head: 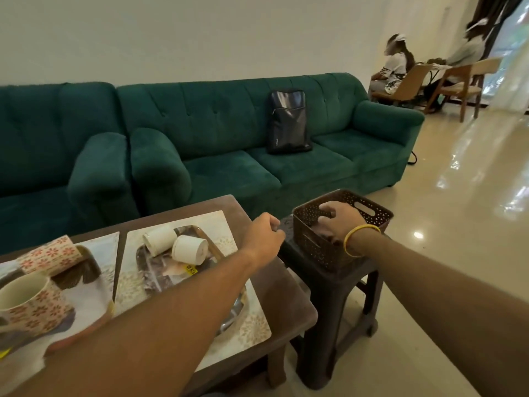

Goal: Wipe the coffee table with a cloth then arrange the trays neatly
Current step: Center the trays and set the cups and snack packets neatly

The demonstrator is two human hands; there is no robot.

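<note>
The dark wooden coffee table (pixel 286 293) carries two placemats with a tray on each. The right tray (pixel 140 255) holds two white cups (pixel 190 249) lying on their sides. The left tray (pixel 86 329) holds a floral mug (pixel 28 305) and a tipped floral cup (pixel 50 255). My left hand (pixel 264 236) hovers over the table's right end, fingers closed on nothing. My right hand (pixel 340 222), with a yellow bangle on its wrist, reaches into a brown perforated basket (pixel 315 250) and curls onto a pinkish cloth (pixel 322 233), which it mostly hides.
The basket stands on a dark plastic stool (pixel 329 310) right beside the table's end. A green sofa (pixel 229 167) with a black backpack (pixel 289 121) runs behind. Two people sit on wooden chairs (pixel 409 81) at the far right. Glossy tiled floor (pixel 458 224) lies to the right.
</note>
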